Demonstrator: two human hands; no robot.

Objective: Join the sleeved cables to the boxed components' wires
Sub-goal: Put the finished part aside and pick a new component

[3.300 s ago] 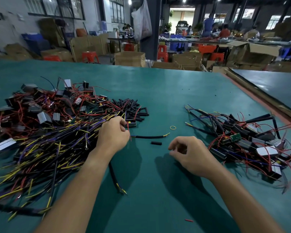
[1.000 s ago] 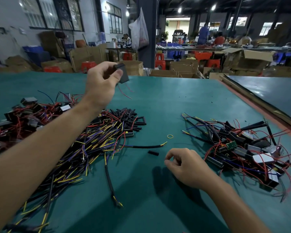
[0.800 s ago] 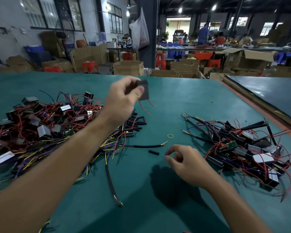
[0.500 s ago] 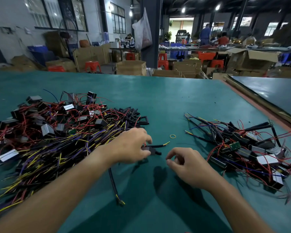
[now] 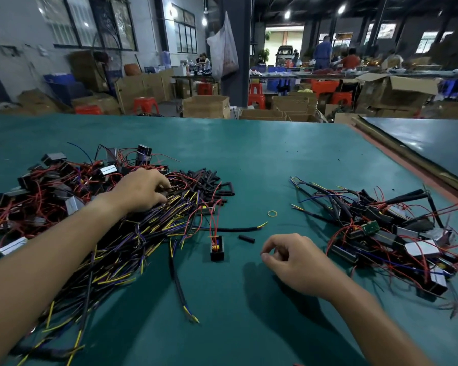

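Note:
My left hand (image 5: 142,190) lies on the heap of purple, yellow and black sleeved cables (image 5: 122,241), its fingertips bent down among the wires beside the black sleeve pieces (image 5: 209,182); whether it holds a wire does not show. A small black boxed component (image 5: 217,249) stands alone on the green table (image 5: 262,159), its red wires running up toward the heap. A single sleeved cable (image 5: 236,229) with a yellow tip and a short black sleeve piece (image 5: 246,239) lie just beyond it. My right hand (image 5: 295,258) rests on the table right of the box, loosely curled and holding nothing.
More boxed components with red wires (image 5: 50,186) are piled at the far left. A tangle of boxes and cables (image 5: 391,233) sits at the right. A yellow rubber band (image 5: 272,213) lies mid-table. Another sleeved cable (image 5: 181,291) points toward me. A second table (image 5: 434,143) adjoins on the right.
My left hand carried a boxed component down from the air, set it on the table by the loose cable, let go, and moved back left onto the cable heap. The right hand barely moved.

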